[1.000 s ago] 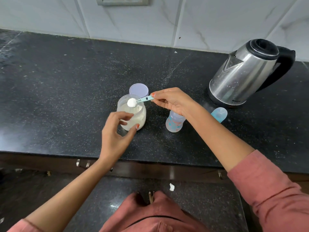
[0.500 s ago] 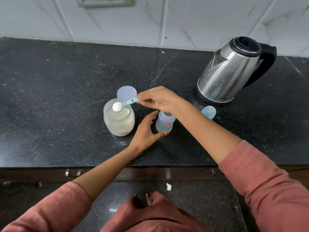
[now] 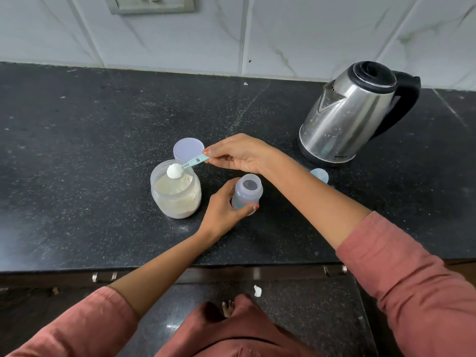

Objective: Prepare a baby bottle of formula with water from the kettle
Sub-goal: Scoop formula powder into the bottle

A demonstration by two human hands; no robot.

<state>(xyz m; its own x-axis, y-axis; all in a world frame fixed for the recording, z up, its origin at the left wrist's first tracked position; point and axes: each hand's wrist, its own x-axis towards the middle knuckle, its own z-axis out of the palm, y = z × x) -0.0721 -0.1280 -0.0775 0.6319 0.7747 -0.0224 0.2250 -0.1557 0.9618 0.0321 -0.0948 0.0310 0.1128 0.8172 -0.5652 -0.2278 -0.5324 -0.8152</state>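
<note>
Head-worn camera looks forward and down over the countertop (image 3: 77, 150)

Black speckled counter (image 3: 77, 150), white grey-veined tiles (image 3: 309, 34), silver kettle (image 3: 345, 119) (black handle (image 3: 404, 104)), teal scoop (image 3: 190, 163), lilac jar lid (image 3: 188, 148).

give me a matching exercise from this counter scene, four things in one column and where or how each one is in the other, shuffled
1 scoop
2 baby bottle
3 jar lid
4 kettle

a held by the left hand, top open
b flat on the countertop just behind the formula jar
c pinched in the right hand, heaped with formula powder, above the formula jar
d standing at the right, lid shut, no hand on it

Pairs: 1-c, 2-a, 3-b, 4-d
</note>
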